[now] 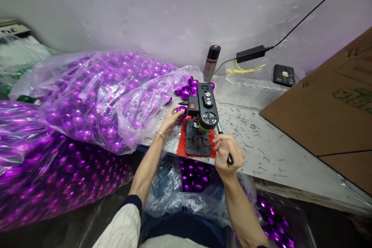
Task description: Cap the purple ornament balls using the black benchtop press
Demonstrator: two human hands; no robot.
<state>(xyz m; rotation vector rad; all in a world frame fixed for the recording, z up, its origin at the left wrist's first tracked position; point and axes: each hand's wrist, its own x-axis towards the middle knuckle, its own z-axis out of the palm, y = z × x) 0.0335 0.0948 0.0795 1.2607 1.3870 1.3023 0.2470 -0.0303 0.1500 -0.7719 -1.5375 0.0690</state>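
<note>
In our left hand point(173, 117), thumb and fingers pinch a shiny purple ball point(182, 111), just beside the small box with the red rocker switch point(192, 105) on the black hand press point(207, 104). Our right hand point(228, 153) is wrapped around the dark grip of the press's lever point(229, 159). Between our hands, the press's slotted base plate point(198, 148) sits on a red sheet point(182, 143) at the worktop's point(280, 157) near edge.

Just beyond our left hand lie loose purple balls point(186, 92); left of that hand, a big clear plastic bag point(95, 97) bulges with many more. Below our hands, at our lap, more purple balls point(195, 176) show amid clear plastic. Dark thin scraps point(253, 128) litter the surface right of our right hand, with a cardboard box point(322, 112) farther out that way.

Well beyond both hands, near the wall, a black-capped bottle point(211, 64) stands upright; to its right are a black power adapter point(252, 54), yellow strips point(245, 70) and a dark flat case point(284, 75).
</note>
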